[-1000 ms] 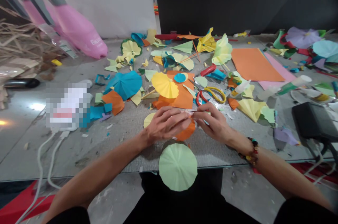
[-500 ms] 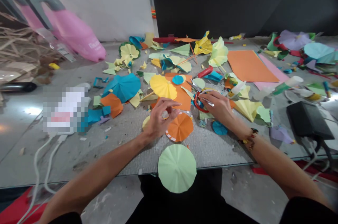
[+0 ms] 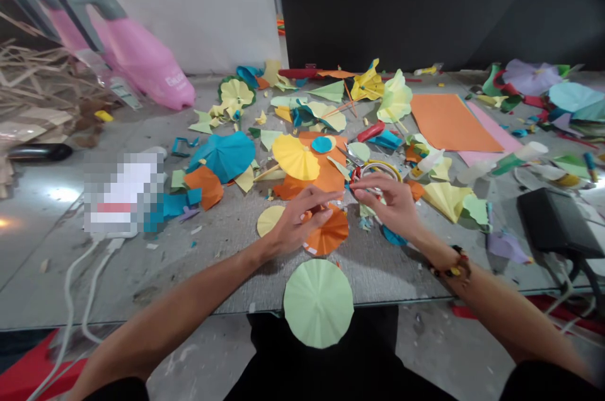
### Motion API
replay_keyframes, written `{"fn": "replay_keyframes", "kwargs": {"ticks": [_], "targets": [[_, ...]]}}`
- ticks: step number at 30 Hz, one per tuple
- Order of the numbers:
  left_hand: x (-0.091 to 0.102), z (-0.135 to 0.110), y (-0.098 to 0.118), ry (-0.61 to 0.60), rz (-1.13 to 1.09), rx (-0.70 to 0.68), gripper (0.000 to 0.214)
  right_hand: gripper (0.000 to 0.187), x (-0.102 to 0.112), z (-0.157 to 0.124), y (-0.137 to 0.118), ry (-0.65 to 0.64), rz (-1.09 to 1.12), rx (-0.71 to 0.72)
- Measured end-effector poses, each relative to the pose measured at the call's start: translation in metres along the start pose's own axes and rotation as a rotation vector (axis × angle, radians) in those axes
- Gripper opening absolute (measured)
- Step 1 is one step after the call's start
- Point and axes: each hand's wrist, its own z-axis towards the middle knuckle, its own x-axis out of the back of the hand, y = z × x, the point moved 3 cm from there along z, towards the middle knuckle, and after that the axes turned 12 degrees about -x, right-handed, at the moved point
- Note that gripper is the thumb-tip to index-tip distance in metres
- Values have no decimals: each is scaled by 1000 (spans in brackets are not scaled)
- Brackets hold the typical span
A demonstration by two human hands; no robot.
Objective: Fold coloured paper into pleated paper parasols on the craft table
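Observation:
My left hand hovers over the left part of an orange pleated paper disc, its fingers stretched out and its thumb apart. Small white pieces line the disc's lower left edge. My right hand is just in front of the tape rolls, with thumb and forefinger tips close together in a pinch; anything between them is too small to make out. A pale green pleated paper disc rests at the table's front edge, over my lap. Beside my left hand lies a pale yellow disc.
Pleated paper in blue and yellow lies behind my hands. Scissors with red handles are farther back. Orange sheets and a black adapter are to the right; a pink spray bottle is at left.
My right hand has drawn away from the tape rolls, and its fingers now point toward my left hand. My left fingers have straightened and shifted right over the orange disc.

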Motion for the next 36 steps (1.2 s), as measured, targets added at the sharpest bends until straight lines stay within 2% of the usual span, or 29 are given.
{"fn": "replay_keyframes", "kwargs": {"ticks": [3,5,11,15,21,25,27,31,36], "targets": [[-2,-1,-1,-43,24,-2,37,20,-11,-6,-8,-186,240,-174],[-3,-2,-3,-63,23,-7,37,24,-15,-7,-8,-257,322,-265],[-5,-4,-6,-115,54,-42,40,23,-20,-8,2,-309,546,-456],[-5,-4,-7,-111,170,-77,39,23,-22,-8,7,-305,583,-509],[-1,-4,-5,-67,311,-160,35,25,-20,-7,5,-281,532,-450],[6,-3,-8,-47,427,-111,39,26,-13,-3,4,-192,516,-404],[6,-3,-13,-117,531,-81,38,27,-11,-1,3,-174,415,-365],[1,-6,-22,-244,636,-29,31,29,-14,-4,1,-223,165,-272],[-2,-6,-26,-187,528,43,17,19,-23,-10,-4,-218,-110,-93]]}}
